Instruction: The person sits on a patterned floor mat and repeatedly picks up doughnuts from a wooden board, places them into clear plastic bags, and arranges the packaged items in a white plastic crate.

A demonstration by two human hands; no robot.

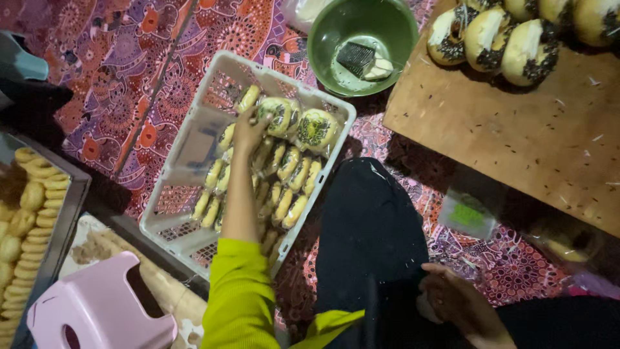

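My left hand [248, 129] reaches into a white plastic crate [187, 145] and grips a wrapped doughnut [279, 115] near the crate's far end. Another wrapped doughnut [316, 129] lies beside it. Rows of wrapped doughnuts [287, 178] stand on edge in the crate under my forearm. My sleeve is bright yellow-green. My right hand [458, 300] rests on my dark trouser leg at the lower right, fingers curled, with nothing seen in it.
A wooden board [516, 136] at the upper right carries several chocolate-sprinkled doughnuts [491, 39]. A green bowl [323, 39] holds a small dark packet. A metal tray of plain doughnuts [29, 213] sits at the left, a pink stool [97, 310] below it.
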